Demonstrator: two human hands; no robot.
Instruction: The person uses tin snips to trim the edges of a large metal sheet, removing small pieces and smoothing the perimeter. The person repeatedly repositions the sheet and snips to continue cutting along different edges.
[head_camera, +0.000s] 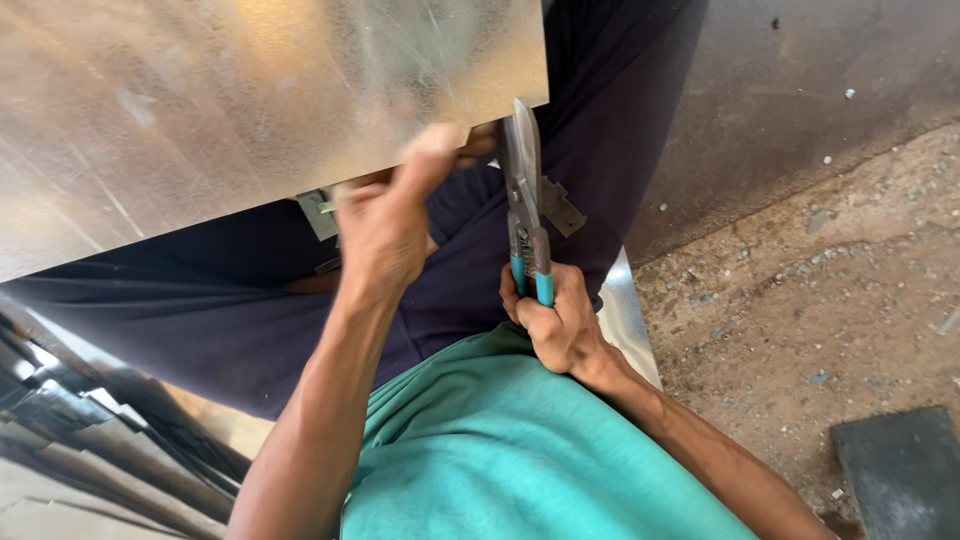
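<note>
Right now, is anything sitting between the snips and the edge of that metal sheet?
Nothing visible. The tin snips, gripped in the right hand, already meet the lower edge of the metal sheet. The left hand holds that edge just beside the blades, not across them.

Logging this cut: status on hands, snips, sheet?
Left hand grips metal sheet edge. Right hand closed on tin snips, blades at sheet edge. Nothing blocking.
</note>
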